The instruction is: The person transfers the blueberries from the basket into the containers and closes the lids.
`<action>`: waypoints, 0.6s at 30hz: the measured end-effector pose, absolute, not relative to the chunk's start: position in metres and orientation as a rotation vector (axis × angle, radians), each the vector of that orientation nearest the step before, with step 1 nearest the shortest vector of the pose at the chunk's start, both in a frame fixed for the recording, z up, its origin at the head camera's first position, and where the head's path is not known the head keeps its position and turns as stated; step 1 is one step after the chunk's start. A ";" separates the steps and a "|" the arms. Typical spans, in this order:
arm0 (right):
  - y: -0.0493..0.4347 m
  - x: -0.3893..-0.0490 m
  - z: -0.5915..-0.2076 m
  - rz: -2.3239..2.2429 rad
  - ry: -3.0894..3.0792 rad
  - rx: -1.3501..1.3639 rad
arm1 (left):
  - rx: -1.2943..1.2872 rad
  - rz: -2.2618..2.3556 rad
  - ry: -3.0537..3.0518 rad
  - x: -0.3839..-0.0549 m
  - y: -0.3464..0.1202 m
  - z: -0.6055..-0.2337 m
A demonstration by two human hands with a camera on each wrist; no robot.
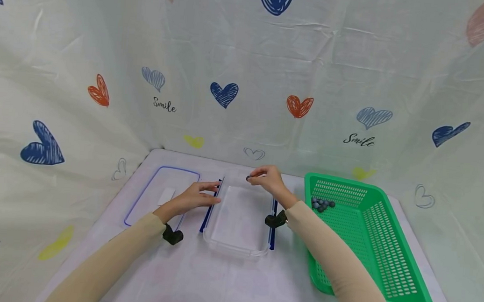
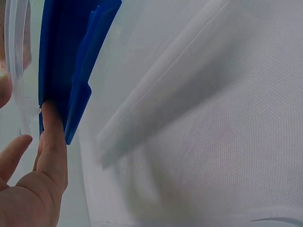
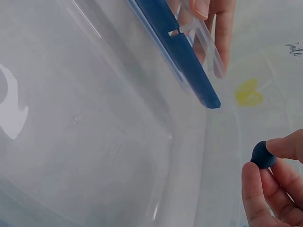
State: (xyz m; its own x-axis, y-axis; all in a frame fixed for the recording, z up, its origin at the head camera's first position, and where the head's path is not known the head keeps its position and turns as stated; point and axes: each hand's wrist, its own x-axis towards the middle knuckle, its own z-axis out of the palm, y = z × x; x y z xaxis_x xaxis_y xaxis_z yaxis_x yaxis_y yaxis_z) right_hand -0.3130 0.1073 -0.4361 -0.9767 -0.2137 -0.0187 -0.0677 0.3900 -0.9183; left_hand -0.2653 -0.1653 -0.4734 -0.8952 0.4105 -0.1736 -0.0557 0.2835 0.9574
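Note:
A clear plastic box (image 1: 235, 250) sits on the table without its lid, with blue side latches (image 1: 272, 237) hanging down left and right. My left hand (image 1: 194, 197) holds its left edge. In the left wrist view the thumb is at the clear wall and a fingertip touches the blue latch (image 2: 61, 56). My right hand (image 1: 271, 180) is raised over the far right part of the box. Between thumb and fingertips it pinches a single dark blueberry (image 3: 262, 156).
On the right stands a green plastic basket (image 1: 355, 243) with several blueberries (image 1: 321, 204) in its far left corner. A clear lid with a blue seal (image 1: 142, 196) lies left of the box. Behind the table hangs a white curtain (image 1: 331, 73) printed with hearts.

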 end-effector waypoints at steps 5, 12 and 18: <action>0.098 -0.314 -0.442 -1.644 2.527 -0.256 | 0.306 1.636 2.183 -0.264 -0.165 -0.473; 0.086 -0.315 -0.446 -1.605 2.582 -0.240 | 0.293 1.621 2.193 -0.264 -0.165 -0.472; 0.080 -0.313 -0.448 -1.547 2.613 -0.192 | 0.289 1.615 2.195 -0.264 -0.165 -0.473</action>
State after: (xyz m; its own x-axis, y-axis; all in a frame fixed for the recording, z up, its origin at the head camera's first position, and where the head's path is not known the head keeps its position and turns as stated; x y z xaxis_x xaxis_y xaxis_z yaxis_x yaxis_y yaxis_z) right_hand -0.3134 0.0799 -0.4476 -0.9872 -0.1580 -0.0209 -0.0577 0.4764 -0.8773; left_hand -0.2644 -0.1647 -0.4726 -0.8993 0.3922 -0.1935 -0.0680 0.3117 0.9478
